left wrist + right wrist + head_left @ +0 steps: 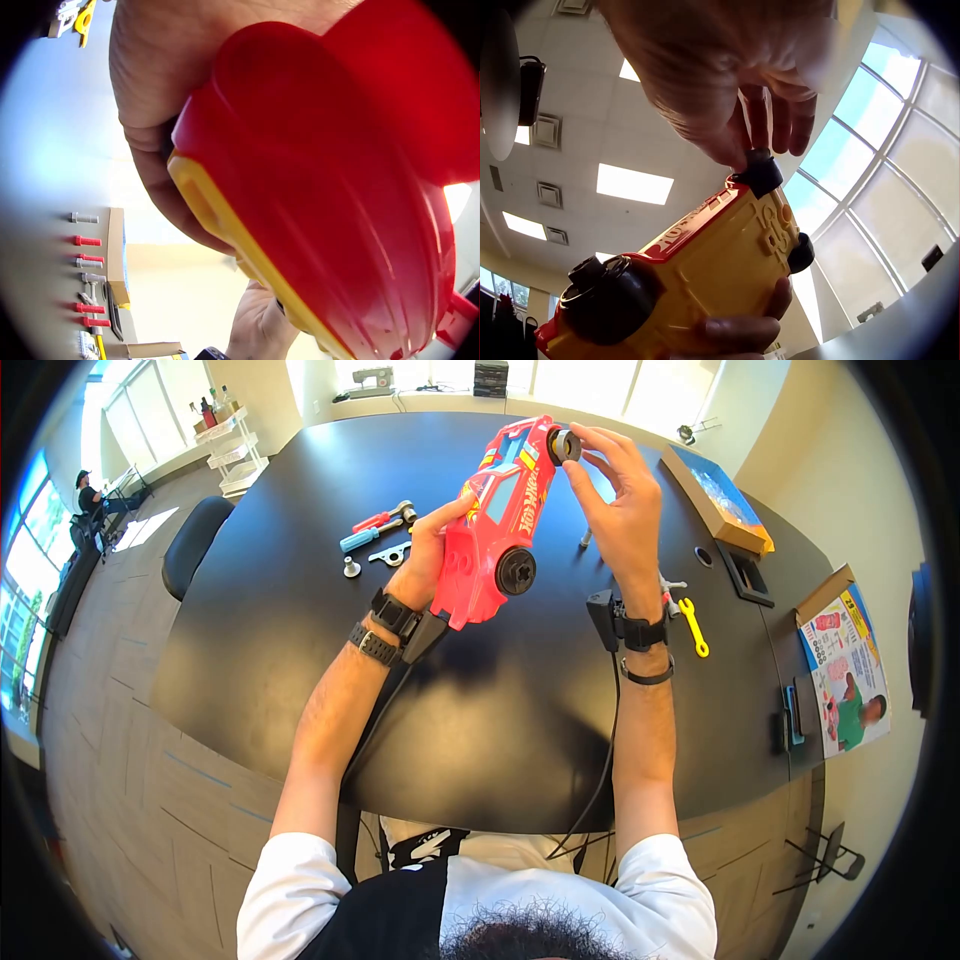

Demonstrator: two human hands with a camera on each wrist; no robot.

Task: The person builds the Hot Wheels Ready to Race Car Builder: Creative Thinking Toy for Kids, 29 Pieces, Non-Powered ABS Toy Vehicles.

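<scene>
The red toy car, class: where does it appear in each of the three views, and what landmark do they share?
Head: the red toy car is at upper centre.
Left wrist: its red shell fills the centre and right.
Right wrist: its yellow underside shows at lower centre.
Shared landmark: the right hand.

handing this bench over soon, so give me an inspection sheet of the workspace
Surface: dark table, partly shadowed
Job's things: red toy car, held above the table; black near wheel on its side
Clutter: blue-handled tool and yellow wrench on the table; open box and printed packaging at right
Grips: left grip holds the car; right grip pinches the far wheel
Cables: black cables run from both wrists
Surroundings: seated person, white cart and black chair at left
</scene>
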